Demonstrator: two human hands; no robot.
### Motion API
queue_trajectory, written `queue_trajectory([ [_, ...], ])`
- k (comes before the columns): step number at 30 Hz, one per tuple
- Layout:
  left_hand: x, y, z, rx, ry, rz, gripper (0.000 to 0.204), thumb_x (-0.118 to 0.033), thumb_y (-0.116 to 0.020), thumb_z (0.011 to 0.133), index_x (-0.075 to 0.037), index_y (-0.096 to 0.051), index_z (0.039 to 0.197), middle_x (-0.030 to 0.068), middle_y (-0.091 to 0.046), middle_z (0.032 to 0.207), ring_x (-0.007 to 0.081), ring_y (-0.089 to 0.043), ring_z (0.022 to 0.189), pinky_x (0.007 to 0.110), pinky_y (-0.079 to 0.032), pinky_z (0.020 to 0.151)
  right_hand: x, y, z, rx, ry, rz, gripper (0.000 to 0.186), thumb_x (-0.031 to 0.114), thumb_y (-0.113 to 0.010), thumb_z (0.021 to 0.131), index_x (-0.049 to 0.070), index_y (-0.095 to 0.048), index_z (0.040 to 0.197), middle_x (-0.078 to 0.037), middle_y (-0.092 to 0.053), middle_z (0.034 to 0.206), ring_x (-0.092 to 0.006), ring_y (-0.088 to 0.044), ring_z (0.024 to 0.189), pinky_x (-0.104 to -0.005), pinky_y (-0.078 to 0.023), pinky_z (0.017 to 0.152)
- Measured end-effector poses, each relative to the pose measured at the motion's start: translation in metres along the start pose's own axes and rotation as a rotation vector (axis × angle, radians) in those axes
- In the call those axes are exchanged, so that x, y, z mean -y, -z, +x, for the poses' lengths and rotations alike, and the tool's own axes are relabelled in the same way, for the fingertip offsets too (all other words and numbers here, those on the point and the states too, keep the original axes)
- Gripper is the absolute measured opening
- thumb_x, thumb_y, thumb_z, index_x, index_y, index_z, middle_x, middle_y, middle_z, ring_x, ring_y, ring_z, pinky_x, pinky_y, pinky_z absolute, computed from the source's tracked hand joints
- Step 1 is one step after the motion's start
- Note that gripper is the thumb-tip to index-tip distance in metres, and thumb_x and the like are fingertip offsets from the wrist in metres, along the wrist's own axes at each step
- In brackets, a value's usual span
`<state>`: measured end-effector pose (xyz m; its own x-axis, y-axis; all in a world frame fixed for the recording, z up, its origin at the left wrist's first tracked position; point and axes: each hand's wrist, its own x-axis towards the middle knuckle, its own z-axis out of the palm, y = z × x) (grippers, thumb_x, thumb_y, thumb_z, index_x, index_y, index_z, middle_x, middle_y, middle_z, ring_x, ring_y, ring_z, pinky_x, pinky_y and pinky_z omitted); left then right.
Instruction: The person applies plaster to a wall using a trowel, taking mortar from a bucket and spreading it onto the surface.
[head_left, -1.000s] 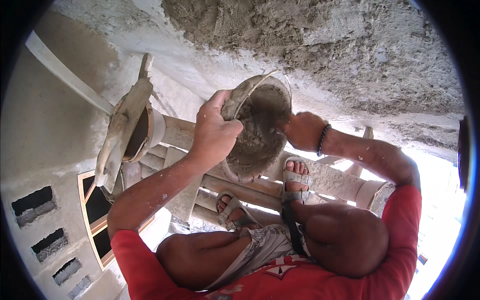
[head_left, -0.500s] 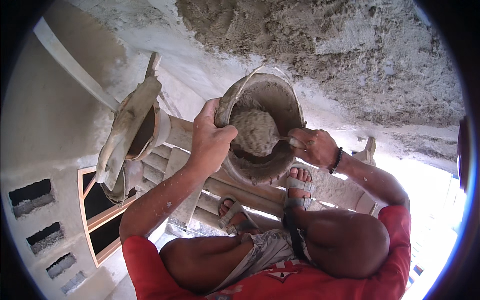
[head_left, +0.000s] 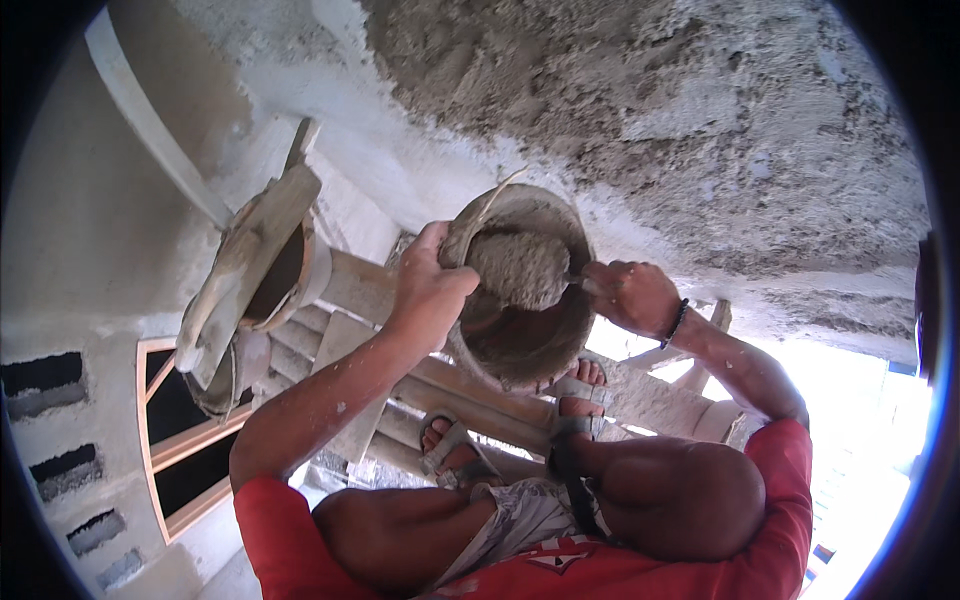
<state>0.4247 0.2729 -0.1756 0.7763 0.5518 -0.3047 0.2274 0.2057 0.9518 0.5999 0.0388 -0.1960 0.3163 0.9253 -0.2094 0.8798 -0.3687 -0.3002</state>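
My left hand point(head_left: 425, 295) grips the left rim of a mortar-caked bucket point(head_left: 520, 365) in front of me, its thumb over the edge and a thin handle rising beside it. Inside, a thick lump of wet grey mortar point(head_left: 515, 265) sits high on a tool, probably a trowel, whose blade is hidden under it. My right hand point(head_left: 632, 295), with a dark bead bracelet, is closed round that tool's short handle point(head_left: 580, 281) at the bucket's right side. The bucket's lower interior shows beneath the lump.
My sandalled feet rest on a gapped plank platform point(head_left: 355, 290). At left, a long wooden tool point(head_left: 250, 260) lies across another bucket point(head_left: 300, 300), near a wooden window frame point(head_left: 150, 450) and holed wall point(head_left: 40, 390). Rough, mortar-covered concrete point(head_left: 720, 140) spans the top; bright open space lies right.
A mortar lump now shows high in the bucket, where earlier the tool was down inside it. My right hand has shifted right and lower in view; the bucket also sits slightly lower.
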Motion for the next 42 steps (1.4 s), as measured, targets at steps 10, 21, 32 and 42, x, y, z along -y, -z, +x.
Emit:
queue_trajectory([
  [10, 0.014, 0.015, 0.012, -0.011, -0.018, -0.131, 0.055, 0.012, -0.048, 0.064, 0.004, -0.055, 0.117, 0.0095, -0.063, 0.102, 0.0176, -0.060, 0.092, 0.029, -0.047, 0.085, 0.028, 0.113, -0.042, 0.048, 0.020, 0.157, 0.034, 0.018, -0.069, 0.078, 0.006, -0.059, 0.109, -0.016, -0.066, 0.086, -0.0351, -0.068, 0.081, -0.0439, -0.055, 0.071],
  [21, 0.026, 0.046, -0.001, -0.134, 0.040, -0.060, 0.050, 0.012, -0.049, 0.066, 0.003, -0.055, 0.115, 0.0070, -0.062, 0.100, 0.0138, -0.060, 0.089, 0.028, -0.049, 0.082, -0.035, 0.135, -0.043, 0.244, 0.130, 0.994, 0.032, 0.019, -0.064, 0.095, -0.002, -0.062, 0.118, -0.011, -0.070, 0.084, -0.0143, -0.065, 0.061, -0.0237, -0.052, 0.049],
  [32, 0.038, 0.042, -0.002, -0.035, 0.010, -0.041, 0.046, 0.010, -0.051, 0.068, 0.002, -0.056, 0.113, 0.0049, -0.062, 0.096, 0.0100, -0.057, 0.082, 0.025, -0.048, 0.074, -0.050, 0.173, -0.094, -0.138, 0.217, -0.113, 0.027, 0.017, -0.056, 0.098, 0.001, -0.058, 0.120, -0.008, -0.063, 0.088, -0.0111, -0.056, 0.060, -0.0258, -0.047, 0.052],
  [42, 0.035, 0.016, 0.004, 0.083, -0.027, -0.005, 0.052, 0.008, -0.051, 0.068, 0.004, -0.056, 0.120, 0.0079, -0.063, 0.103, 0.0122, -0.058, 0.089, 0.027, -0.048, 0.082, 0.036, 0.055, 0.011, 0.016, -0.040, -0.266, 0.029, 0.025, -0.060, 0.087, 0.014, -0.060, 0.114, -0.016, -0.062, 0.096, -0.0354, -0.066, 0.080, -0.0471, -0.055, 0.070],
])
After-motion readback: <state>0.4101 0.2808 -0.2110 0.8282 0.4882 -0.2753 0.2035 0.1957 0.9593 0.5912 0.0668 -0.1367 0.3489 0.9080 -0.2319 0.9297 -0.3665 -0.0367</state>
